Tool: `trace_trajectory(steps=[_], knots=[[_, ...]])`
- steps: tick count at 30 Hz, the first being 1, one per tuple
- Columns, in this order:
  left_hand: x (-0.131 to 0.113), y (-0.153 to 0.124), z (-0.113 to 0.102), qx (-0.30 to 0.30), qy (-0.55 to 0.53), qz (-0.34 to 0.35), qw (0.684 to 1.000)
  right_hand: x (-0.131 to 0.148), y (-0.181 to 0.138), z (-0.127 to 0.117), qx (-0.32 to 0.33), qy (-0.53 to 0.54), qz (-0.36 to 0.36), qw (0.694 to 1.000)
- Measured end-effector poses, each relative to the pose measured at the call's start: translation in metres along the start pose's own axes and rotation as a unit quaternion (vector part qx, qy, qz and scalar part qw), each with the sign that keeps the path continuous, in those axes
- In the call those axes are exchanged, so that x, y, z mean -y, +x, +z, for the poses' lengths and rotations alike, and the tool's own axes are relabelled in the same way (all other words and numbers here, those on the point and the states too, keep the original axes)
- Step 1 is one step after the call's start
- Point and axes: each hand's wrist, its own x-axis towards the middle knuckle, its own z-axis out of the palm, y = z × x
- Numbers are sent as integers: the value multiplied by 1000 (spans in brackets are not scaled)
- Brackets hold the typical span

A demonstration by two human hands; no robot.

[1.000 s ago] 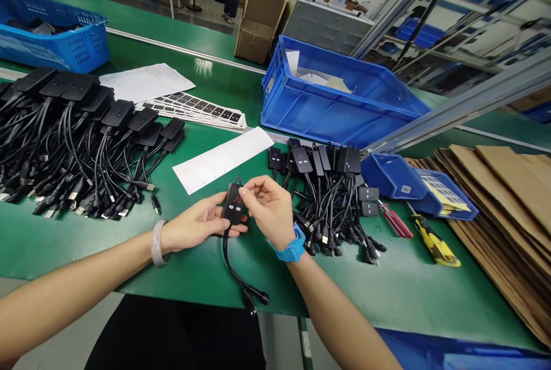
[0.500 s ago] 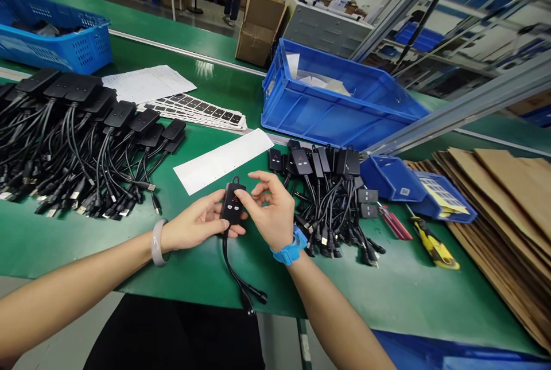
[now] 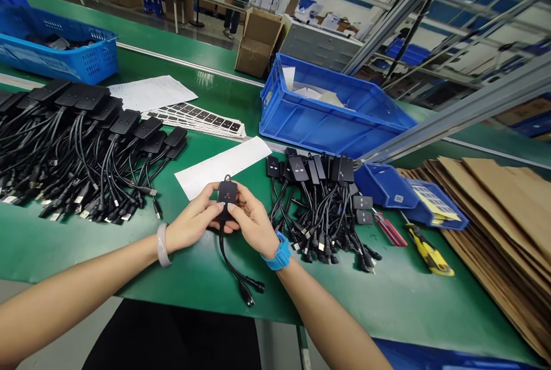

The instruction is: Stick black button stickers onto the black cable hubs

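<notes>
Between my two hands is a small black control box [image 3: 227,193] with a hanging loop on top, red marks and two pale buttons on its face. My left hand [image 3: 196,219] grips its left side, thumb on the lower face. My right hand [image 3: 253,222] wraps the right side, its thumb pressed near the buttons. Two black cables [image 3: 229,267] hang from the box's lower end, their plugs over the green table. Behind the box lies a white strip sheet [image 3: 224,164]. Sheets of black labels [image 3: 206,119] lie farther back.
Many cabled boxes are piled on the left [image 3: 86,146] and right [image 3: 316,203]. A large blue bin [image 3: 331,123], a blue basket [image 3: 64,54] and small blue trays [image 3: 387,185] stand around. Red-handled screwdrivers [image 3: 391,229], a yellow cutter [image 3: 430,252] and cardboard sheets [image 3: 499,215] lie right.
My right hand has come down and left from above the box and now grips it with my left hand. The right thumb has moved from the upper face to the buttons.
</notes>
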Motion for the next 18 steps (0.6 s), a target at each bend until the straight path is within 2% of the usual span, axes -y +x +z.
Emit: trace_trajectory(steps=[6,8,10,14,16,18], knots=[[-1,-2,3,-19,19,-5,1000,3,1,6,-15,2,-11,1000],[0,-1,3,-39,8,-6,999,2,0,8,-15,-38,-21,999],[1,1,2,-56,-13,6,998,-1,-2,9,-32,-125,-51,990],[4,5,-4,-20,-46,18,999,-8,4,-4,-52,-325,-111,938],[6,5,-8,-11,1,30,999,-7,12,-23,-65,-401,-92,909],[9,5,-11,-19,83,52,995,1,21,-50,-110,-483,-42,868]])
